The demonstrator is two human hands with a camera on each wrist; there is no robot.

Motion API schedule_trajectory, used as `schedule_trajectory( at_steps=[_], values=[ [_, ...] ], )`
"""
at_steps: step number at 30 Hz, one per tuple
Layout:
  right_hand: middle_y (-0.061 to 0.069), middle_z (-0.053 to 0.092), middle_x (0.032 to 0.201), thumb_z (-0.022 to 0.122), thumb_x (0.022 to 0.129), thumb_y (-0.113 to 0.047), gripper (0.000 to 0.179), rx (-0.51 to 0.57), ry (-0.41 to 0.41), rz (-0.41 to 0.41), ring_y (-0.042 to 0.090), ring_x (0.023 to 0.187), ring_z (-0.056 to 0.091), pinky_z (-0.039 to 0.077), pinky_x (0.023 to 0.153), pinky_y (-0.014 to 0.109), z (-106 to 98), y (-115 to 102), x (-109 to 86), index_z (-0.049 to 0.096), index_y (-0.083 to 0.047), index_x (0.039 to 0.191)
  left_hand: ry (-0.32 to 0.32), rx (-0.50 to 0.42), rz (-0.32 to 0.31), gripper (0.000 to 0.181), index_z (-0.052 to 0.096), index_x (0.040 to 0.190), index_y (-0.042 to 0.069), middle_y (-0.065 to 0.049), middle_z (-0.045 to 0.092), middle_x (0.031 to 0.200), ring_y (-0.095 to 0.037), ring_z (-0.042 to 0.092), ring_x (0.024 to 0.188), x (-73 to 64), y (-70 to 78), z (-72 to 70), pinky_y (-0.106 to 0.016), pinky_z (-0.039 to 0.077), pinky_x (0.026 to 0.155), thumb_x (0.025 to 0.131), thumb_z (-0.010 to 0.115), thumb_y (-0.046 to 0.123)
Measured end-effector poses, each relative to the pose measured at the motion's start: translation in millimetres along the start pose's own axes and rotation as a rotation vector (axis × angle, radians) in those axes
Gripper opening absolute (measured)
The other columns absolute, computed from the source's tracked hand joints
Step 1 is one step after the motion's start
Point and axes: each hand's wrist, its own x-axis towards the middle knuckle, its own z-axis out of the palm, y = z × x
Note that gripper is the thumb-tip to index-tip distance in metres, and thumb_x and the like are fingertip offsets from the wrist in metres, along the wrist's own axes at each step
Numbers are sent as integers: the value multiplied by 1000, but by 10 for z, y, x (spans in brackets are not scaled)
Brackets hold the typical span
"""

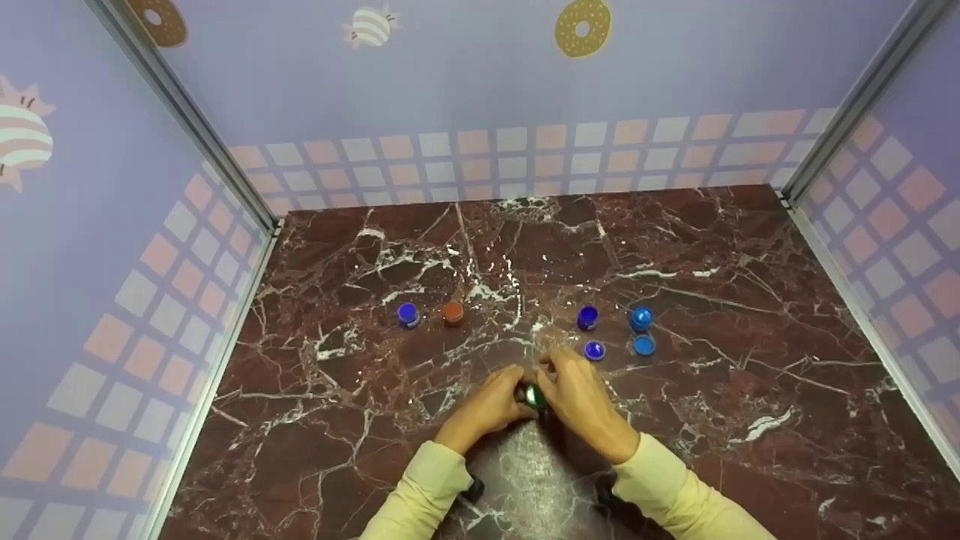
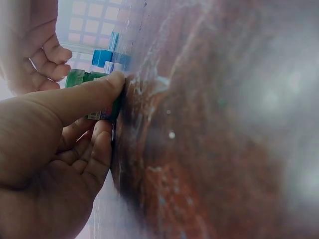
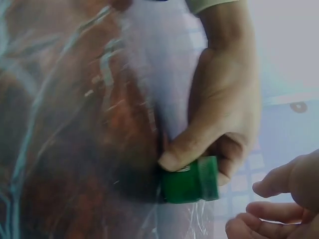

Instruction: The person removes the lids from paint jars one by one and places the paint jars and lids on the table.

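Note:
Low over the marble-patterned table, my left hand [image 1: 495,399] grips a small green paint jar [image 3: 183,186], its thumb and fingers around the sides. The jar's ribbed green top end [image 2: 76,77] faces my right hand [image 1: 579,386]. In the right wrist view, a small gap separates the right fingertips [image 3: 258,188] from the jar, and they hold nothing. Beyond the hands stand an open dark blue paint jar [image 1: 588,318] and a light blue paint jar [image 1: 641,319]. A dark blue lid [image 1: 594,350] and a light blue lid [image 1: 644,345] lie in front of them.
Farther left on the table [image 1: 315,420] stand a violet-blue paint jar [image 1: 408,315] and an orange-brown paint jar [image 1: 452,313]. Patterned panels enclose the back [image 1: 480,90] and both sides, with metal rails along the side edges.

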Motion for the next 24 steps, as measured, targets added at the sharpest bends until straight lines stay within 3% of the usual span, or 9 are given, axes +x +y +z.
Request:
schedule_trajectory(
  at_steps=[5, 12, 24],
  values=[
    [13, 64, 88, 82, 87, -14, 24, -173, 13, -84, 35, 67, 66, 56, 55, 45, 88, -6, -97, 65, 1, 94, -1, -3, 2, 37, 59, 92, 5, 0, 51, 84, -13, 49, 77, 4, -12, 0, -29, 46, 72, 76, 91, 12],
    [13, 56, 80, 84, 85, -20, 35, -301, -13, -137, 36, 58, 61, 49, 45, 46, 171, -66, -177, 55, -1, 89, -8, -5, -2, 29, 63, 100, 5, -6, 63, 98, -25, 62, 96, 1, -25, 8, -38, 51, 90, 82, 85, 12],
    [10, 53, 78, 81, 85, -13, 25, -346, -79, -205, 31, 60, 59, 50, 48, 43, 178, -97, -159, 59, -1, 83, 21, 0, 30, 29, 54, 84, 8, 3, 50, 82, -18, 51, 80, 9, -33, 21, -35, 48, 76, 76, 82, 6]
  ],
)
